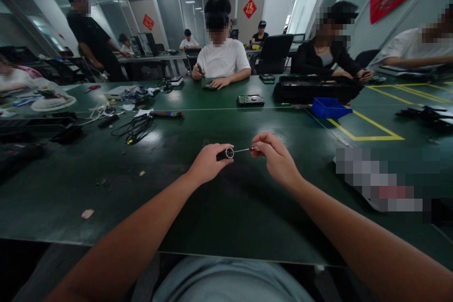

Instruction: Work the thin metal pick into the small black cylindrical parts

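The green table [212, 217] spread out under everything. On it, beyond my right arm, lay a long black case [314, 88], with a blue bin [329, 107] just beside its near side. My left grip [208, 163] and my right grip [276, 153] were over the table straight in front of me, near each other, neither one released. The left was clasped around a black tube [222, 155], thumb below and fingers above. The tube's long axis ran roughly left to right, its pale-ringed end turned rightward and partly toward me, its other end hidden in my palm. The right pinched the red handle of a thin driver [241, 151] in its fingertips. The driver's shaft lay nearly level, pointing left at the ringed end; whether its tip was inside, I couldn't tell.
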`<control>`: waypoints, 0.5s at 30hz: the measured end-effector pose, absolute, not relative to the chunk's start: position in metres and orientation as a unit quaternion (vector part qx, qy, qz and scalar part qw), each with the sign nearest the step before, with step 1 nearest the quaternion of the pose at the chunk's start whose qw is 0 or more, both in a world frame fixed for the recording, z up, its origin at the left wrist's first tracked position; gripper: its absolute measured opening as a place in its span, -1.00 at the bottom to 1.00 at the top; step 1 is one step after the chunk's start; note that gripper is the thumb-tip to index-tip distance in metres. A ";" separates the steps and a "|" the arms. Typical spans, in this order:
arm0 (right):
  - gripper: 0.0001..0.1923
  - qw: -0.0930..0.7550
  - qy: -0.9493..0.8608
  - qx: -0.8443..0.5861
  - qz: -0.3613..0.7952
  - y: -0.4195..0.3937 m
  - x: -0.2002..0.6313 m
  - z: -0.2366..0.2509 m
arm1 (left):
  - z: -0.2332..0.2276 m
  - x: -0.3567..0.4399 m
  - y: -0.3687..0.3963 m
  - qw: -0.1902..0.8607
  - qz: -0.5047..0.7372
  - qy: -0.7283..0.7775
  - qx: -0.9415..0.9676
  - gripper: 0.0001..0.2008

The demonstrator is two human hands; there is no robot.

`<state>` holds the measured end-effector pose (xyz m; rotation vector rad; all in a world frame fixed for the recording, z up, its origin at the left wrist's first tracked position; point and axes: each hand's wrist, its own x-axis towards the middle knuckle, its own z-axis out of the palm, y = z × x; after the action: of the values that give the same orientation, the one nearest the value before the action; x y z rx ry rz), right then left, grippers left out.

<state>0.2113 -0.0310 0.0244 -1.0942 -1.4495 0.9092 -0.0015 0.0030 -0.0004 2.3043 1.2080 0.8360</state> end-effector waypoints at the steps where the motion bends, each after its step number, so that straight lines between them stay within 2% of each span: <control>1: -0.83 0.516 -0.616 -0.459 0.379 -0.032 0.211 0.026 | 0.000 -0.001 0.003 0.205 0.297 0.430 0.828 -0.62; 4: -0.71 0.486 -0.639 -0.474 0.361 -0.034 0.211 0.028 | 0.001 -0.001 0.002 0.207 0.292 0.430 0.829 -0.63; 7: -0.84 0.509 -0.617 -0.476 0.366 -0.033 0.211 0.026 | 0.002 -0.001 0.002 0.203 0.294 0.441 0.823 -0.62; 9: -0.87 0.529 -0.598 -0.468 0.380 -0.030 0.211 0.023 | 0.002 -0.001 0.002 0.202 0.299 0.445 0.820 -0.61; 15: -0.71 0.505 -0.607 -0.467 0.398 -0.024 0.214 0.021 | 0.001 -0.001 0.002 0.210 0.301 0.436 0.822 -0.62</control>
<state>0.2139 -0.0242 0.0208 -1.1272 -1.4647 0.9594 -0.0011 0.0020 0.0006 2.2842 1.2126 0.8379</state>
